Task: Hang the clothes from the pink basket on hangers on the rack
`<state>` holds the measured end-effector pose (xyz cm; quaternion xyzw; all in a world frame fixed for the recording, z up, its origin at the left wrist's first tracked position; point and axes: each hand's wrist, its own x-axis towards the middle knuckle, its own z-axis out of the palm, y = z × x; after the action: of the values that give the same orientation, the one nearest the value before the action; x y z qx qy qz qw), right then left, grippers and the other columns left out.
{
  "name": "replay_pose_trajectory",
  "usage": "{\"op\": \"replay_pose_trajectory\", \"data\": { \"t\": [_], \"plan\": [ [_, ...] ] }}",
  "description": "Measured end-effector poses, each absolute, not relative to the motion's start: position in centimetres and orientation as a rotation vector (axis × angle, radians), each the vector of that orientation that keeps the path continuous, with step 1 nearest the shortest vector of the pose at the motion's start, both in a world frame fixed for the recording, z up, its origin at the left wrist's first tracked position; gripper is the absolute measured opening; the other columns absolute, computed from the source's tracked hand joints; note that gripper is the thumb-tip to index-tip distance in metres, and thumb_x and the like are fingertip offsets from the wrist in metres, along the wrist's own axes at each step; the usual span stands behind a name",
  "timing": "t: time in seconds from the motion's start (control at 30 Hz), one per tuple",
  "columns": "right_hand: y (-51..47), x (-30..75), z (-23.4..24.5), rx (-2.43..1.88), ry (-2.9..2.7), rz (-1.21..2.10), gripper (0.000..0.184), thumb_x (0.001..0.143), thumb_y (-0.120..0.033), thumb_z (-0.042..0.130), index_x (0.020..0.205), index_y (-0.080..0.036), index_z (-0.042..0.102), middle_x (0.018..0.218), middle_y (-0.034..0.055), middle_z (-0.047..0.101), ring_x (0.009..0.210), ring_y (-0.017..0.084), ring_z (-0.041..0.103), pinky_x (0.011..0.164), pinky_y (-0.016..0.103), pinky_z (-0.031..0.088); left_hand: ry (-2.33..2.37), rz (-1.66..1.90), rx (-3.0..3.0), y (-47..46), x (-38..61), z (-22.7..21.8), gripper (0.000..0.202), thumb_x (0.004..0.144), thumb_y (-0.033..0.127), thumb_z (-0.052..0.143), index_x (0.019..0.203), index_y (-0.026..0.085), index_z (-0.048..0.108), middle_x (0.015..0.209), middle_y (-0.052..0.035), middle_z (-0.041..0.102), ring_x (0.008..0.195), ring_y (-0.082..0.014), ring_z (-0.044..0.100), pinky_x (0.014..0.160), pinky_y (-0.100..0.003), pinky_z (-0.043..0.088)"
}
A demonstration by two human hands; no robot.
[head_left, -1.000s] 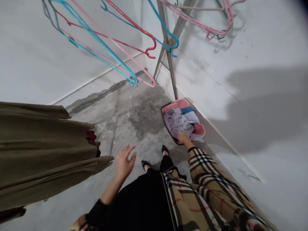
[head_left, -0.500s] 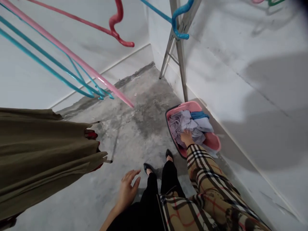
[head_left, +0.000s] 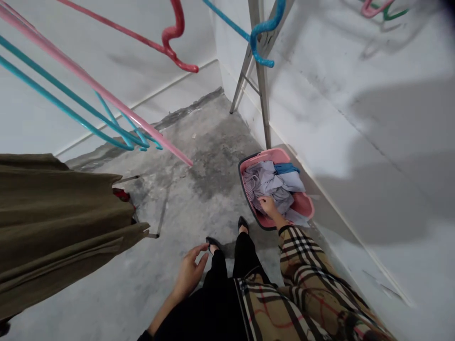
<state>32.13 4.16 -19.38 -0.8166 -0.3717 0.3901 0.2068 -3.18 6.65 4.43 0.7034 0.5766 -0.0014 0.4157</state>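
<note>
My right hand (head_left: 269, 207), below a checked sleeve, reaches over a pink laundry basket (head_left: 306, 207) with a dark rim. Its fingers are pinched on a crumpled lilac-grey garment (head_left: 267, 177) that lies in the basket; the fingertips show only small. Blue cloth (head_left: 286, 168) and a folded pale cloth (head_left: 292, 182) lie beside that garment. My left hand (head_left: 192, 268) hangs in front of my dark trousers, holding nothing, its fingers loosely bent and the thumb apart.
A metal ladder (head_left: 263, 94) leans in the corner behind the basket. Overhead are a pink pole (head_left: 117, 102), a red hanger (head_left: 172, 35), a blue hanger (head_left: 261, 40) and several turquoise hangers (head_left: 78, 116). An olive cloth (head_left: 64, 213) hangs at left over the concrete floor (head_left: 206, 156).
My right hand has drawn slightly back toward me within the basket, its fingers more visible now. My left hand stays open, little changed. The view has shifted slightly.
</note>
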Motion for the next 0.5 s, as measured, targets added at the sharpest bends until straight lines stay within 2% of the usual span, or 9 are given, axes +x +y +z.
{"op": "replay_pose_trajectory", "data": {
  "t": [0.2,0.3,0.5],
  "plan": [
    [3.9,32.8,-19.9,-2.462,-1.218,1.050,0.032,0.091,-0.030,0.061,0.120,-0.016,0.059,0.135,0.0101,0.051,0.123,0.026,0.049,0.103,0.052,0.041,1.408,-0.006,1.764,6.7,-2.3,4.5,0.032,0.083,0.038,0.052,0.103,0.022,0.071,0.102,-0.0070,0.074,0.099,-0.0232,0.069,0.093,-0.039,0.053],
    [5.0,33.5,-21.2,-2.470,-1.262,1.051,0.033,0.090,-0.028,0.061,0.121,-0.016,0.058,0.139,0.0103,0.048,0.128,0.028,0.045,0.106,0.055,0.037,1.451,-0.040,1.755,6.3,-3.3,3.9,0.033,0.082,0.040,0.053,0.103,0.023,0.072,0.101,-0.0076,0.074,0.099,-0.0244,0.069,0.092,-0.040,0.054],
    [7.0,34.2,-22.3,-2.401,-1.158,1.157,0.033,0.092,-0.033,0.059,0.121,-0.016,0.057,0.125,0.0098,0.057,0.110,0.023,0.058,0.094,0.045,0.049,1.515,-0.119,1.701,5.7,-4.3,3.5,0.037,0.082,0.042,0.052,0.107,0.021,0.070,0.102,-0.0087,0.074,0.098,-0.0242,0.069,0.087,-0.038,0.055]
  ]
}}
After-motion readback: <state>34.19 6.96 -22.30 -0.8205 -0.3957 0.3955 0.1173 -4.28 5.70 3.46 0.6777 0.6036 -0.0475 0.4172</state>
